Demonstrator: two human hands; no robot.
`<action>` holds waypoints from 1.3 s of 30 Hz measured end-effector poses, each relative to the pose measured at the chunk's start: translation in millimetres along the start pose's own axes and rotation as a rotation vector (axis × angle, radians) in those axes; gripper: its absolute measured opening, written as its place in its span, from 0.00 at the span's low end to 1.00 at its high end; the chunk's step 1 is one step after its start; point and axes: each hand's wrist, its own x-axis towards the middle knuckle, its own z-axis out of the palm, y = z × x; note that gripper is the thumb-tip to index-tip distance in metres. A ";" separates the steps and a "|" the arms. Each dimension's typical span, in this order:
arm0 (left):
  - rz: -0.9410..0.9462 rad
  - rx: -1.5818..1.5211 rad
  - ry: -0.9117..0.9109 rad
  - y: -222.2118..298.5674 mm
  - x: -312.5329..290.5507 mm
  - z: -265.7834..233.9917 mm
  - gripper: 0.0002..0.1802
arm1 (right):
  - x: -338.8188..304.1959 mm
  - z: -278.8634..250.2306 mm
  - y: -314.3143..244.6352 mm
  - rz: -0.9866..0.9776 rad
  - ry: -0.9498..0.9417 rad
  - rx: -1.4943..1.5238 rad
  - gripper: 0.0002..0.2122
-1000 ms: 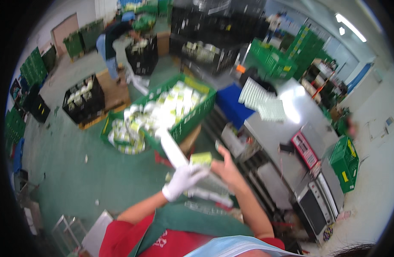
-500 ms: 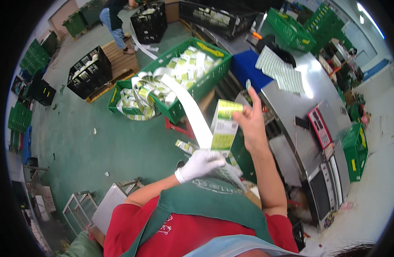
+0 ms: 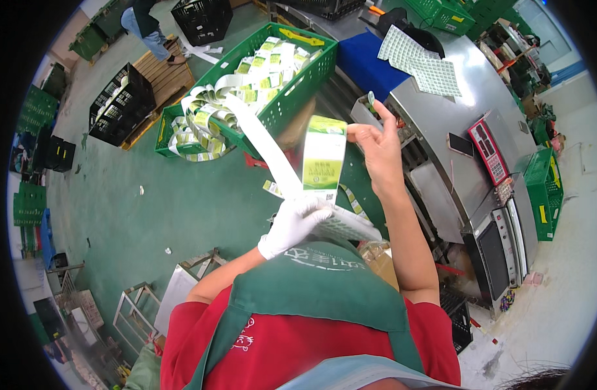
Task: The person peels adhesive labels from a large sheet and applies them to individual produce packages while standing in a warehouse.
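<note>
One strip of printed labels [image 3: 324, 159], green, yellow and white, stands raised between the person's two hands, in front of the green apron [image 3: 311, 292]. Its lower end is covered by the glove, and its small print cannot be made out. Below, a pale sheet of small labels [image 3: 350, 224] is blurred and partly hidden by the left hand [image 3: 295, 224].

The gloved left hand is bent inward, its grip closed on the strip's lower part; the fingers underneath are out of sight. The bare right hand [image 3: 381, 153] is held higher, forefinger raised with an oval label [image 3: 371, 98] at its tip. Its thumb side meets the strip's right edge; whether that grip pinches or only touches cannot be told.

Compared with half a second ago, the strip shows less of a fold and a different printed face; the forefinger remains raised.

White backing runs from the left hand to a green crate [image 3: 298, 94] heaped with labels. To the right, a steel worktop [image 3: 435, 117] bears a patterned sheet [image 3: 422, 65] and a dark phone [image 3: 459, 144]. At upper left, a co-worker [image 3: 146, 29] is cut off by the top edge.
</note>
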 end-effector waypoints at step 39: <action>-0.247 -0.466 0.445 -19.8 28.9 -46.0 0.10 | -90.0 -79.2 41.6 -0.088 0.031 -0.517 0.20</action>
